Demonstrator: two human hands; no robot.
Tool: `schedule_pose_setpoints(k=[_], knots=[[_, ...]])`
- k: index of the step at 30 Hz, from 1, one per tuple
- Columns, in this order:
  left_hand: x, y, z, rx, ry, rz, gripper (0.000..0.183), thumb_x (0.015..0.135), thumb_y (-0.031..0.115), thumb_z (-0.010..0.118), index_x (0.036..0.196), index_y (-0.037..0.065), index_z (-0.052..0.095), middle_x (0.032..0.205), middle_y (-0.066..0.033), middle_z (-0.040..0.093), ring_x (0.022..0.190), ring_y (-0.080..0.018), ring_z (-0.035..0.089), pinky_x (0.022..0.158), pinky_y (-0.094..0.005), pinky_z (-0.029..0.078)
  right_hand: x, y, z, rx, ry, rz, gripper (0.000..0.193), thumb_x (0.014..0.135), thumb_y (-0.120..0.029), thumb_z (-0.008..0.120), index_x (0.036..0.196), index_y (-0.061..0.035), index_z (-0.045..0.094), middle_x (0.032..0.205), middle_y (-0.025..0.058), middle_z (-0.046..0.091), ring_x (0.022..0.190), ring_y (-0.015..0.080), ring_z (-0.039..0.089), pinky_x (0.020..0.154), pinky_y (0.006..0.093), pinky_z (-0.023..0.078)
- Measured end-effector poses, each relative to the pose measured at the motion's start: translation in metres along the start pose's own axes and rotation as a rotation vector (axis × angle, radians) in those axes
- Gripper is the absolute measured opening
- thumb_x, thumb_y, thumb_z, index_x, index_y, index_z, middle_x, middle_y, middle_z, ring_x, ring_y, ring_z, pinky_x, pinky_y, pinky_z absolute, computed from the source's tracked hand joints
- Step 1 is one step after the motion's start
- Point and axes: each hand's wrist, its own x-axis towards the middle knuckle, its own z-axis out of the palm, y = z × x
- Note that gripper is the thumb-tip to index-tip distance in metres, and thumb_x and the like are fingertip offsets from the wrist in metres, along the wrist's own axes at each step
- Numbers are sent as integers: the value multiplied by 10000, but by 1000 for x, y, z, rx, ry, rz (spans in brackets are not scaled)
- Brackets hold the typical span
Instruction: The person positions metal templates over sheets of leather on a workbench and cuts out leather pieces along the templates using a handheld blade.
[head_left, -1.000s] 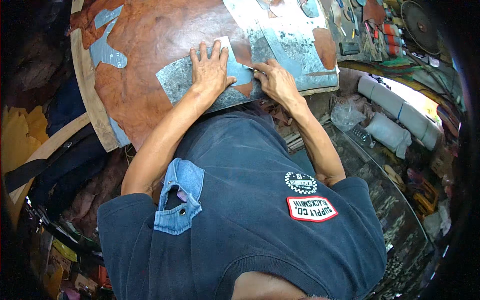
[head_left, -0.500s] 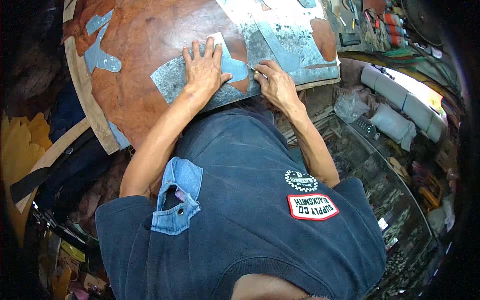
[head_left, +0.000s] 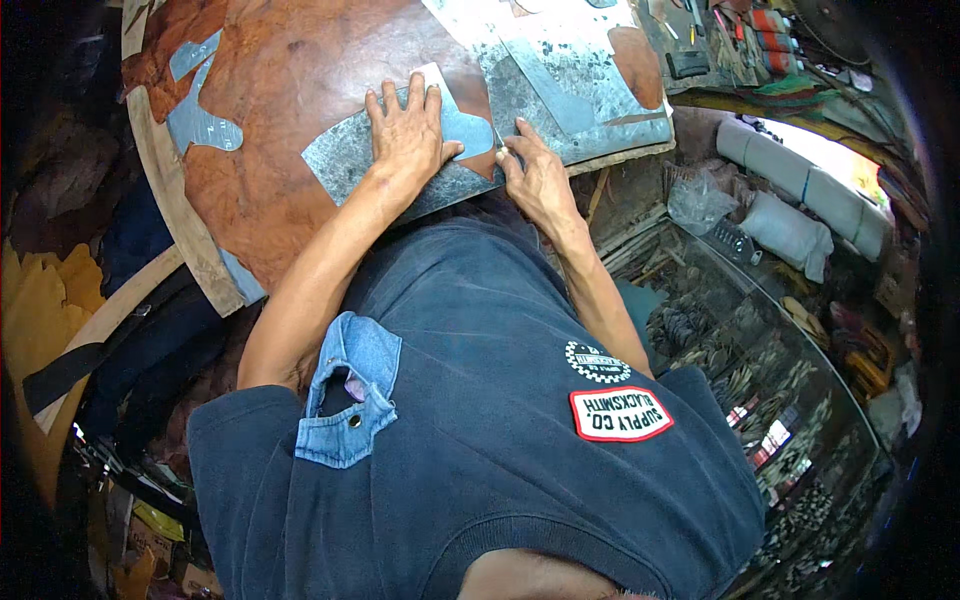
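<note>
Head view shows left hand [head_left: 408, 140] splayed on grey template [head_left: 468, 133], right hand [head_left: 538, 180] pinching partly hidden tool [head_left: 499, 139].

A leather workshop is indicated by the brown hide [head_left: 300, 90] spread beyond the left hand [head_left: 408, 138]. Grey templates [head_left: 200, 128] are laid to that hand's left.

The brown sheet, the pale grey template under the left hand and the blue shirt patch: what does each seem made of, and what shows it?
Brown sheet: probably leather, softly glossy, given its mottled colour and sheen.
Pale grey template: smooth, thin and crisp-edged; plastic, card or metal, I cannot tell.
Blue patch: apparently denim, matt and faded, given its uneven blue and metal-looking button.
</note>
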Motion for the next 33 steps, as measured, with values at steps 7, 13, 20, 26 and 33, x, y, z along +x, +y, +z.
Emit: schedule_pose_setpoints(k=[7,13,20,26,33], knots=[[-1,1,-3,-9,-24,9,854,746,506,759,1378,14,465,1482,-215,363,1340,-489,334,1078,-663,241,-12,-6,9,42,59,48,316,882,-136,582,1103,85,634,1330,343,491,1238,457,497,1052,441,413],[-2,-5,-4,-24,-17,44,859,751,509,754,1378,1,460,1484,-232,355,1339,-485,330,1079,-663,224,-24,-7,10,-18,33,80,320,885,-154,567,1096,75,640,1291,345,521,1216,463,512,1044,440,421],[-47,-17,16,-787,227,172,699,867,321,710,1412,-1,412,1509,-303,270,1393,-438,310,1118,-461,351,-18,-7,-12,244,158,262,404,928,-226,562,1191,81,584,1095,268,660,1011,391,647,861,404,498],[-53,2,27,-1500,82,-23,727,903,232,683,1459,-35,299,1494,-279,300,1388,-403,337,1116,-423,356,0,-21,4,401,76,324,540,907,-268,624,1309,75,513,1047,191,661,809,223,629,732,338,506],[-50,4,28,-2049,103,-262,776,941,289,641,1484,-41,195,1497,-238,299,1340,-291,416,1057,-384,425,4,-36,5,757,13,404,438,940,-225,607,1299,9,518,723,29,584,483,67,502,404,230,401]])
